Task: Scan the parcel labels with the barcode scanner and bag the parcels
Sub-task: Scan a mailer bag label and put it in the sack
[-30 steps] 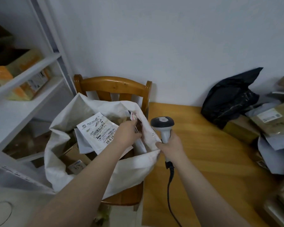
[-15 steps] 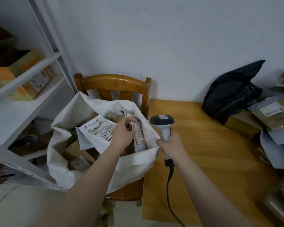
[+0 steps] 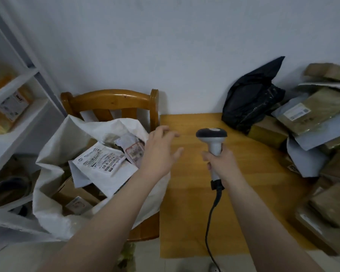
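A large white woven sack (image 3: 53, 160) stands open on a wooden chair (image 3: 108, 101) left of the table. Inside it lie a white mailer with a printed label (image 3: 98, 163), a small white parcel with a pinkish label (image 3: 133, 149) and brown boxes lower down. My left hand (image 3: 159, 152) hovers empty over the sack's right rim, fingers spread, reaching toward the table. My right hand (image 3: 222, 163) grips the handle of the grey-and-white barcode scanner (image 3: 212, 138), held upright over the table, its black cable hanging down.
The wooden table (image 3: 194, 213) carries a crumpled black bag (image 3: 251, 101) by the wall and a heap of brown and grey parcels (image 3: 318, 122) along its right side. White shelving (image 3: 18, 118) with boxes stands at the left.
My left hand has let go of the small parcel, which now lies in the sack, and has swung right toward the table. The scanner hand has shifted a little to the right.
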